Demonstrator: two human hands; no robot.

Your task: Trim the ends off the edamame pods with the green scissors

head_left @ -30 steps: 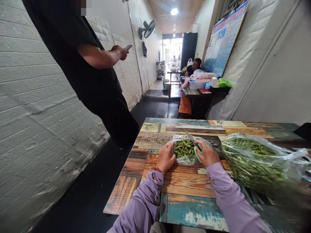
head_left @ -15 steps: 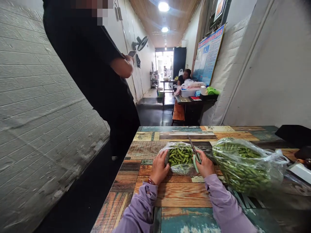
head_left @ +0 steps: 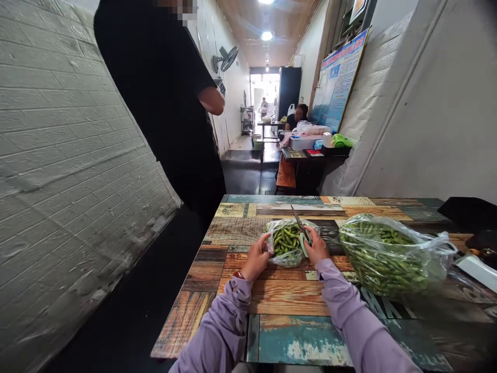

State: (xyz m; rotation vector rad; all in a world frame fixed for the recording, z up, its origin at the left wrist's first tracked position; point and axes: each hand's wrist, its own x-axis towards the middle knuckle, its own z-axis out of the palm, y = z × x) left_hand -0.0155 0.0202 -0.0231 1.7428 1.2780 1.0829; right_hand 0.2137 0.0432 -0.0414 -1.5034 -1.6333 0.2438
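My right hand (head_left: pixel 317 247) is closed around a pair of scissors (head_left: pixel 303 238) with pale green handles, their dark blades pointing away over the small bag. Green soybean pods (head_left: pixel 286 237) lie in a small clear plastic bag (head_left: pixel 289 259) on the table between my hands. At the bag's left edge, my left hand (head_left: pixel 256 256) has its fingers bent and gripping the plastic. To the right of my right hand rests a larger clear plastic bag (head_left: pixel 425 248), filled with more green pods.
The patchwork-patterned table (head_left: pixel 287 298) stretches out before me. A person in black (head_left: pixel 166 103) stands at its left, near the white brick wall (head_left: pixel 77 155). Farther back are a bench (head_left: pixel 286 173), another table with a plastic tub (head_left: pixel 305 142), and a seated person (head_left: pixel 297 119).
Both hands have drawn closer together, squeezing the small bag narrower. The scissors moved left with my right hand. The standing person's forearm has shifted, and my view has tilted slightly.
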